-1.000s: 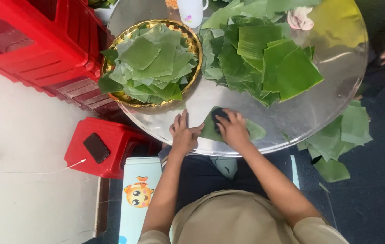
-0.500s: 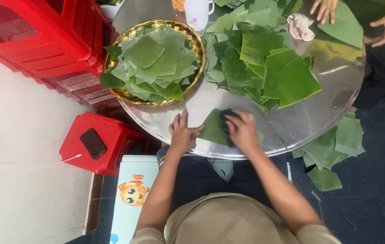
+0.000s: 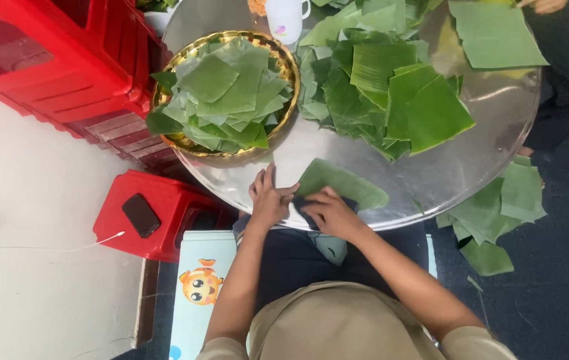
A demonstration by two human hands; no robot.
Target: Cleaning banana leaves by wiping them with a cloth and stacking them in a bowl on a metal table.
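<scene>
At the lower middle of the frame, my left hand [image 3: 269,200] lies flat, fingers spread, on the edge of a green banana leaf piece [image 3: 341,185]. My right hand [image 3: 330,212] presses a dark cloth [image 3: 306,206] onto it, fingers curled over the cloth. The leaf rests on the round shiny metal tray [image 3: 391,173].

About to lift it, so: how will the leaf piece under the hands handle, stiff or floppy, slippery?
The leaf piece looks thin and flat, so probably floppy and light. It lies on a shiny round metal table, so it may slide when pushed. The left hand pins its edge; the right hand presses a dark cloth on it.
</scene>
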